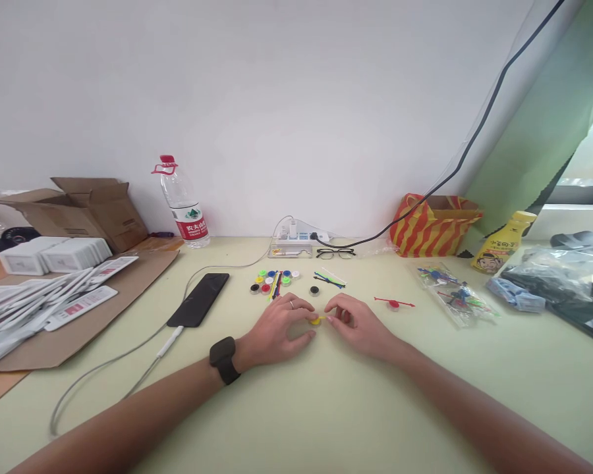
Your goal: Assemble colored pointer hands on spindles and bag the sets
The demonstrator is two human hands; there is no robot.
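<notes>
Both hands meet over a small yellow round piece [315,322] on the table. My left hand [279,329], with a ring and a black wristband, has its fingertips closed on that piece, partly covering it. My right hand [360,326] pinches a thin yellow strip [324,318] that reaches to the round piece; whether the two are joined I cannot tell. Just beyond lies a black round piece [315,290]. To the right sits a red round piece [393,305] with a red arrow-ended strip across it. Several coloured round pieces [265,288] and strips [275,284] lie behind my left hand.
A black phone [199,300] on a cable lies left, near a water bottle [186,210] and cardboard [74,336]. Glasses [336,252] and a power strip [294,237] are behind. On the right are bagged parts [454,296], a striped bag [427,230] and a yellow bottle [501,243].
</notes>
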